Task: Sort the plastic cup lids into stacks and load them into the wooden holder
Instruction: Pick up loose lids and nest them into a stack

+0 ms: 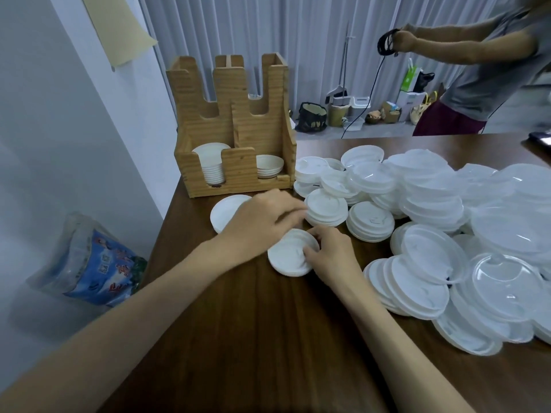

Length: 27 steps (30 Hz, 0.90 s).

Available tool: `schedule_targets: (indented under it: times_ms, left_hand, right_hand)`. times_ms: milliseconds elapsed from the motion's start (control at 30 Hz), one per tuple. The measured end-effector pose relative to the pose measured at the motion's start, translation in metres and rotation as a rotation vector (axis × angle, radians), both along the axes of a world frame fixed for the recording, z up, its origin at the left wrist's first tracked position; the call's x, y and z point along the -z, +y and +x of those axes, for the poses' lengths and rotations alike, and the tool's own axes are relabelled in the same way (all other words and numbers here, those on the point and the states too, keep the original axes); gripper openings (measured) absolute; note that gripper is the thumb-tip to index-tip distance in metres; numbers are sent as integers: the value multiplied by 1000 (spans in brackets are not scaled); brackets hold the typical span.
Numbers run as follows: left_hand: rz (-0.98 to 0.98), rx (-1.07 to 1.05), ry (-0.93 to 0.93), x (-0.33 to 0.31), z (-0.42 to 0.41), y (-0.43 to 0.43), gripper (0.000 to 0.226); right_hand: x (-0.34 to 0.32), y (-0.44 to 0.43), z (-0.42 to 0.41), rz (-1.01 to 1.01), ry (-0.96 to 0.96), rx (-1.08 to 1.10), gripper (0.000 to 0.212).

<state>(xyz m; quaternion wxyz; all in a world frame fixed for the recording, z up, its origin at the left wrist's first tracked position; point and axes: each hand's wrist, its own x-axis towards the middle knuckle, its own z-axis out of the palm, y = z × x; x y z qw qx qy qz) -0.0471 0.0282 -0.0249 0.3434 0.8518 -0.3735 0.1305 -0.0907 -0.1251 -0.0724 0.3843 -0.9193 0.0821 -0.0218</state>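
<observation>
A wooden holder [238, 120] stands at the table's far left, with a tall stack of white lids [211, 165] in its left slot and a short stack [269, 166] in its right slot. A small stack of white lids [290, 257] lies on the table in front of me. My right hand [331, 254] pinches its right edge. My left hand [262, 222] reaches over its top edge, fingers curled toward another white stack [326, 208]. A further white stack [223, 213] lies partly under my left hand.
A big heap of white and clear lids [447, 222] covers the table's right side. A plastic bag [89, 260] sits off the table's left edge by the wall. Another person [489, 76] stands beyond the table holding a black cable. A dark phone [541, 138] lies far right.
</observation>
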Motion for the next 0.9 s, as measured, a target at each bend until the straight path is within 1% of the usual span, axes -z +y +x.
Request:
schedule_targets:
  times_ms: [67,133,233,300,333,433,533,600,633,700,767,833,900]
  left_hand:
    - [70,-42,-76,-10,21,-20,26]
    - [201,-60,-127,-11,44,-41,27]
    - [434,-8,-199,-4,71,-69,34]
    - [556,21,-228,1,81,-80,31]
    - [575,31,-244,3,83,-82,28]
    - [468,66,-325,8,80,-79,24]
    - [382,73,-466,9,68,-59,30]
    - [322,45,-507,10,54,-40,27]
    - [294,25,-512,11,46,-30,22]
    - [267,-1,-515,14,29,-7,15]
    - [260,6,-468,18,11,13,18]
    - [244,15,-384,24,-6,30,24]
    - [220,19,-307,29,-22,41,26]
  right_hand:
    - [-2,2,-1,17,8,20,24]
    - [-2,4,-4,49,4,27,25]
    - [0,3,-7,75,-34,13,30]
    - [1,1,-9,86,-49,15,30]
    - [1,0,-10,90,-51,20,29]
    - [1,-1,-12,90,-74,28,27]
    - [2,-1,-12,87,-107,37,22]
    - [1,-2,-14,93,-113,37,19]
    - [0,-2,-14,108,-111,37,22]
    - [-2,-3,-15,179,-102,45,30]
    - [-3,-4,-14,241,-72,59,38]
    - [-3,-5,-13,253,-41,76,44]
    - [-2,-7,-12,267,-17,101,42]
